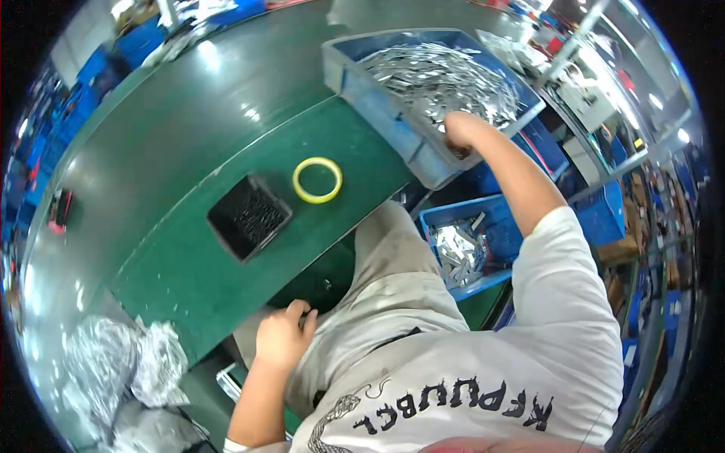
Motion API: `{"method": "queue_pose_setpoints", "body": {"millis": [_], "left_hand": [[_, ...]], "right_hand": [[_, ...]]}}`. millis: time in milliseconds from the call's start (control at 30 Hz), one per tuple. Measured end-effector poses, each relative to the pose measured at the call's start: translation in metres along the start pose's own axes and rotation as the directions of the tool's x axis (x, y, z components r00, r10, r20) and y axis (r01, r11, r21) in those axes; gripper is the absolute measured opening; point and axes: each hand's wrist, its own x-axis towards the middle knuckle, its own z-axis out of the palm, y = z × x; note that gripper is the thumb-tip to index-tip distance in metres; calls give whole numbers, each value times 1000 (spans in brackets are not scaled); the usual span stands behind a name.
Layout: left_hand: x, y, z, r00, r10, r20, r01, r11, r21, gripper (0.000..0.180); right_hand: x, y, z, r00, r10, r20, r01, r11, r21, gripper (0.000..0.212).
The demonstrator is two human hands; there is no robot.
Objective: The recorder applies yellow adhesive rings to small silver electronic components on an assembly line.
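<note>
My right hand point(464, 130) reaches over the near wall of a large blue bin point(404, 124) at the upper right. Its fingers dip inside and are hidden. Many thin, shiny metal pieces point(445, 79) fill this bin in a loose heap. Low over my lap, my left hand point(284, 334) has its fingers curled in, and whatever they may hold cannot be made out. Ahead of it on the green tabletop stands a black open box point(226, 219) with many small dark pieces inside. A yellow ring, like a tape roll point(337, 181), lies to its right.
A smaller blue crate point(483, 285) with flat metal parts sits below the large bin, by my right leg. Clear plastic bags point(124, 362) lie at the lower left. A small red and black object point(60, 211) rests at the far left. Metal posts point(581, 41) rise at the right.
</note>
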Motion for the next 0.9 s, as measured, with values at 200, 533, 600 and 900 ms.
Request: {"method": "queue_pose_setpoints", "body": {"millis": [200,533,600,900], "left_hand": [[-12,-3,-11,998,-24,52,27,998,-57,19],[-20,-10,1,998,65,-1,-65,994,-92,31],[-21,-13,4,998,63,-6,-63,995,-78,31],[-14,-10,7,991,131,-42,-135,983,-123,26]], "right_hand": [[21,-7,10,983,35,178,-17,995,-98,24],[3,2,4,957,129,260,-218,911,350,21],[-2,-6,-2,969,142,203,-211,902,376,21],[33,63,11,764,208,-611,102,896,432,25]]}}
